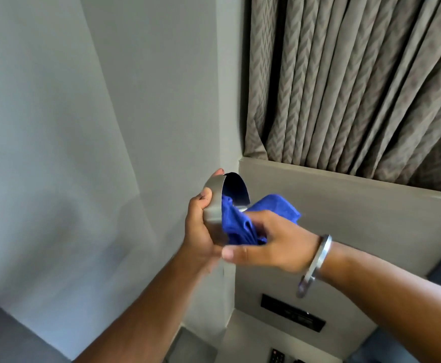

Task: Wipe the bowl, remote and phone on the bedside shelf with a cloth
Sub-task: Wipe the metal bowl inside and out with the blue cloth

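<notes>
**No readable text in view**

Nothing can be read anywhere. The remote (277, 357), at the bottom edge below the dark wall panel (292, 316), shows buttons too small and blurred for any marking. The panel itself carries faint light marks that stay illegible. The steel bowl (214, 205) and blue cloth (243, 224) bear no visible label.

Head camera looks down, close over both raised hands (240, 239)

Bedroom, home or hotel. Evidence: pleated grey curtain (358, 82) above and right of the grip; padded headboard panel (358, 218) behind it; bedside shelf (279, 344) below, carrying a remote (277, 356); plain grey wall (70, 127) to the left.
</notes>
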Demonstrator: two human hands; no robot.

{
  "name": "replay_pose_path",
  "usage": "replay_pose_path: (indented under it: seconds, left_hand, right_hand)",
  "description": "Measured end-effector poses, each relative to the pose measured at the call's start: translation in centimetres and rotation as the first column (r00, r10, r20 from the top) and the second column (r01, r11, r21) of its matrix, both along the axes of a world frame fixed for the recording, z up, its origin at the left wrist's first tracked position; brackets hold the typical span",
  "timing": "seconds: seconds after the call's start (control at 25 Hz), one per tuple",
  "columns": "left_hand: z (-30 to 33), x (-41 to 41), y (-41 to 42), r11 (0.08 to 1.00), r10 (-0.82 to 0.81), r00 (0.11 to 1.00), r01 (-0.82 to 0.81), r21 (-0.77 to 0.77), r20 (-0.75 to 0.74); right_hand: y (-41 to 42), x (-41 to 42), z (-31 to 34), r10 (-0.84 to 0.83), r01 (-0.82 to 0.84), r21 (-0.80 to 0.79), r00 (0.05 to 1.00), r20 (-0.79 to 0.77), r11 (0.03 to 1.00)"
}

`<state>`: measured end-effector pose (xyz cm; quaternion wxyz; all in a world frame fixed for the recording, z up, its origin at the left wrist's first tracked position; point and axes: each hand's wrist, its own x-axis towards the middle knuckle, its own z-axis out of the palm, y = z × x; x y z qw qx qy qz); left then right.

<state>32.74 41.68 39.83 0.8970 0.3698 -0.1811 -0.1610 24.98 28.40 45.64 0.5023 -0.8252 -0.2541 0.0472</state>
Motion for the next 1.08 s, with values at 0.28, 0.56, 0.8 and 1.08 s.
replay_pose_path:
  seconds: [0.28,0.56,0.8,1.08]
  left_hand:
    - [-2.2,-1.3,-0.5,1.000,-0.001,1.000,0.001,-0.010,0.006]
    - [-1.9,0.8,6.0,0.864,-0.401,0.903,0.317,-0.392,-0.155]
    - [-0.8,0.1,7.0,0.802,-0.533,0.833,0.442,-0.401,-0.149]
    - [0.6,-1.6,7.0,0.979,-0.179,0.970,0.192,0.072,-0.164]
  right_hand:
    - [1.2,2.4,0.9,-0.031,0.622,0.627,0.721,-0.692,0.468]
    - [-4.8,0.5,2.6,-0.122,0.421,0.772,0.901,-0.416,0.475]
    - [-3.0,-0.1,1.3,-0.481,0.511,0.567,0.849,-0.219,0.646]
    - [-1.0,0.5,0.4,-0.578,0.510,0.327,0.801,0.155,0.796]
